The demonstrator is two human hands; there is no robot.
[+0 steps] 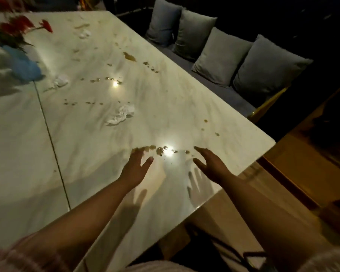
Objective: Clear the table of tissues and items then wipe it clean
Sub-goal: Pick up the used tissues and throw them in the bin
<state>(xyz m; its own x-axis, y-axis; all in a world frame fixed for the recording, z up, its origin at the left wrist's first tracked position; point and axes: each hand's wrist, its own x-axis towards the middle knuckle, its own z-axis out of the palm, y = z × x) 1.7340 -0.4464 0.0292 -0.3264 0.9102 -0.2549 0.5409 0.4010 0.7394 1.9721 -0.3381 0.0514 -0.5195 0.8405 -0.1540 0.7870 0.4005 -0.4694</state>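
The room is dim and everything looks yellow-brown. The white desk (90, 146) is the brightest thing. Light shines back off it as two white spots of glare. One is at its near end, between the left hand (136, 169) and the right hand (212, 165). A smaller one is near its middle. Both hands throw soft grey shadows onto the desk, just under them. At the desk's far left end the red flowers (18, 28) are smeared with blur. Past the desk's right edge the cushions (220, 55) look dull, and beyond them it is almost black.
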